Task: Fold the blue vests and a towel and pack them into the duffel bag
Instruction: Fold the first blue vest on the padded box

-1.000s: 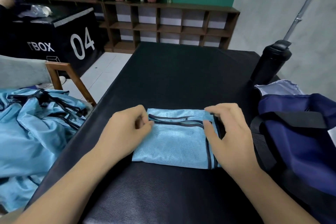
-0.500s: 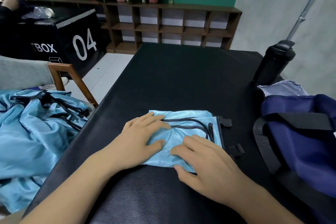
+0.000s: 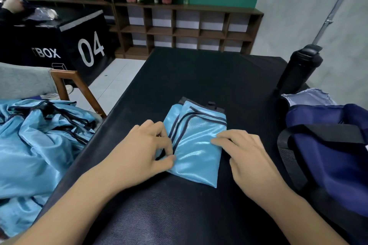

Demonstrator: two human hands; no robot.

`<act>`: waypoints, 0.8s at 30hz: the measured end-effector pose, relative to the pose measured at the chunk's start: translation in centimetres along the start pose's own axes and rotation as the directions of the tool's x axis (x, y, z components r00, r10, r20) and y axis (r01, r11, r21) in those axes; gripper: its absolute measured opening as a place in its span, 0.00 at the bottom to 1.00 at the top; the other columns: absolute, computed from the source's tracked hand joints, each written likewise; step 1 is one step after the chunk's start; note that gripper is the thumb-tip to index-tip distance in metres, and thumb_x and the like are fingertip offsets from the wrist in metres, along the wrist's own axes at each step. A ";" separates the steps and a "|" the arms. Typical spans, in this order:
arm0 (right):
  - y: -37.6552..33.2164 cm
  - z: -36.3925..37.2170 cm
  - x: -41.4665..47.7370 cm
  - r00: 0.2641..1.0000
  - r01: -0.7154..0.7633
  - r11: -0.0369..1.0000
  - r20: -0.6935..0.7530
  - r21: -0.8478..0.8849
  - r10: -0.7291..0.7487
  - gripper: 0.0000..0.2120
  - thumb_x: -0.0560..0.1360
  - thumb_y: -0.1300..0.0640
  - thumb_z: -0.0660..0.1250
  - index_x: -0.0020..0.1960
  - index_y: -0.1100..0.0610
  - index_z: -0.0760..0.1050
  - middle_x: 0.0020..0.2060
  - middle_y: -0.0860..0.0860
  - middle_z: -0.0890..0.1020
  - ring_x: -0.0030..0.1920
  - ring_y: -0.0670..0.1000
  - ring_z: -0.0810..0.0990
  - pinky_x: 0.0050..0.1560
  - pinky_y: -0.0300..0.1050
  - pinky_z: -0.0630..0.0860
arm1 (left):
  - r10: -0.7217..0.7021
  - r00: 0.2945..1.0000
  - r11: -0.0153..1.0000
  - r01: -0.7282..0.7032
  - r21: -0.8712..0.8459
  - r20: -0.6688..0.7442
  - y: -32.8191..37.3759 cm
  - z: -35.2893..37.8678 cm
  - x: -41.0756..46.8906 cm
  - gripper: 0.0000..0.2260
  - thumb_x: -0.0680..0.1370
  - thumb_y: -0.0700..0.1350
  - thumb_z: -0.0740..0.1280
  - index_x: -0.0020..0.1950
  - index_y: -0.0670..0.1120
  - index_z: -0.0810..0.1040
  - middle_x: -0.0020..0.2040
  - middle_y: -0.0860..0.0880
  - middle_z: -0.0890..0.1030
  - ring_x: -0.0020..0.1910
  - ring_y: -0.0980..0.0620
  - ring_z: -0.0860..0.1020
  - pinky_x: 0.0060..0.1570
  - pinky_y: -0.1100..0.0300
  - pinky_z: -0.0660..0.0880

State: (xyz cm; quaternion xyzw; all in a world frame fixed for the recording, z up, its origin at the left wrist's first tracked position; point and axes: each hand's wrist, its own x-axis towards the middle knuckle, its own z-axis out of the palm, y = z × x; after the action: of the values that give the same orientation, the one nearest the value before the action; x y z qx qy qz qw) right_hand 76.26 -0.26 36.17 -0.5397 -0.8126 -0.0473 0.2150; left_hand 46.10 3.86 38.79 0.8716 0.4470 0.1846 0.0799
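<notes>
The folded vest (image 3: 196, 145) lies in the middle of the black bench (image 3: 199, 77), between the two hands. It is a shiny, light-blue fabric with a satin sheen, folded into a narrow oblong whose long side runs from near to far, tilted a little. Dark navy piping curves along its left half in several close lines, and another strip crosses the far right corner. A dark band and a small black tab show at its far end. The near right corner comes to a clean point on the bench.

The left hand (image 3: 143, 151) is at the vest's left edge, its grip closed on the fabric: the thumb lies on top and the curled fingers meet it at the piped edge. The right hand (image 3: 247, 155) is at the right edge with its thumb pressed flat on the cloth. Its fingers are bent over the edge and their tips are hidden, so I cannot tell whether that grip is closed on the vest.

To the right, the navy duffel bag (image 3: 328, 145) sits with a black strap across it. A pale towel (image 3: 308, 97) lies just beyond it, near a black bottle (image 3: 298, 69). A loose pile of blue vests (image 3: 39, 145) lies off the bench on the left.

A black box (image 3: 79, 45) at far left bears "04" in large white figures and "TBOX", its start cut off.
</notes>
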 end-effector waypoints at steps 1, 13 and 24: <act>-0.1 0.0 0.0 0.999 0.029 0.998 0.038 0.048 -0.031 0.31 0.71 0.67 0.56 0.69 0.49 0.80 0.66 0.43 0.78 0.69 0.48 0.75 0.67 0.44 0.65 | 0.014 1.000 1.000 -0.014 -0.020 0.010 0.1 -0.1 -0.1 0.11 0.76 0.65 0.68 0.42 0.61 0.82 0.49 0.61 0.74 0.52 0.57 0.72 0.55 0.55 0.72; -0.7 -0.2 -0.4 0.968 0.021 0.957 0.233 0.289 -0.091 0.31 0.74 0.63 0.59 0.73 0.43 0.76 0.71 0.35 0.71 0.73 0.41 0.69 0.73 0.40 0.62 | 0.172 0.975 0.985 -0.173 -0.006 0.139 2.8 -0.2 -1.0 0.16 0.70 0.63 0.72 0.56 0.63 0.80 0.56 0.65 0.74 0.58 0.63 0.73 0.61 0.60 0.68; -0.3 -0.6 -0.3 0.947 -0.062 0.925 0.313 0.375 -0.063 0.27 0.74 0.45 0.68 0.73 0.36 0.73 0.73 0.28 0.68 0.77 0.40 0.67 0.76 0.44 0.64 | 0.060 0.998 0.990 -0.058 -0.126 0.014 2.8 0.2 -0.3 0.03 0.77 0.49 0.67 0.47 0.56 0.74 0.39 0.57 0.77 0.42 0.55 0.75 0.53 0.63 0.71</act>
State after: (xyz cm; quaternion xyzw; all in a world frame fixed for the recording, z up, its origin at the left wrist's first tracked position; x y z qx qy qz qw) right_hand 76.26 -0.84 36.68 -0.4880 -0.8304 0.1989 0.1808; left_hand 48.09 1.99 39.37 0.8793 0.4078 0.2070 0.1328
